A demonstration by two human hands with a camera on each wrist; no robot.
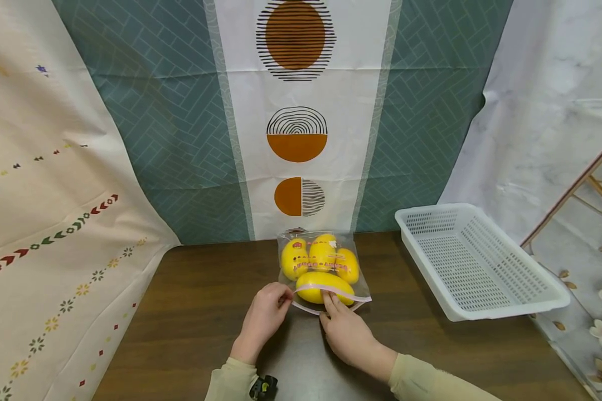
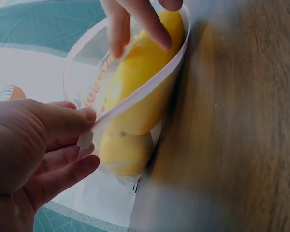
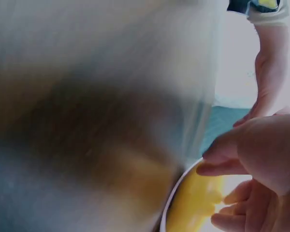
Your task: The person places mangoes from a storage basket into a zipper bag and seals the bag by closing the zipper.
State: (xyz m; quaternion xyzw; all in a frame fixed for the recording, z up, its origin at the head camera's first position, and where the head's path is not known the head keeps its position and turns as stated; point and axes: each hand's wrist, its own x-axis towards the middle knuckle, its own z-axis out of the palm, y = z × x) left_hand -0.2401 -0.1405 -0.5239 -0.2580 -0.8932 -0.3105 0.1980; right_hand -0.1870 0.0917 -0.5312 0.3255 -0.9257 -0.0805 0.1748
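Observation:
A clear zip bag (image 1: 363, 285) with a pink rim and printed lettering lies on the table. Several yellow mangoes fill it, three towards the back and one mango (image 1: 311, 280) lying crosswise just inside the mouth. My left hand (image 1: 265, 311) pinches the left corner of the rim between thumb and fingers; in the left wrist view the mouth gapes in a loop. Fingers of my right hand (image 1: 348, 334) reach into that mouth, stretched out over the front mango (image 2: 145, 63). The right wrist view has the right thumb close by the rim (image 3: 170, 203).
A white perforated plastic basket (image 1: 504, 307) stands on the right side of the brown wooden table (image 1: 190, 334). Patterned cloths (image 1: 180, 111) hang behind the table and along both sides. A dark device (image 1: 263, 387) is strapped at the left wrist.

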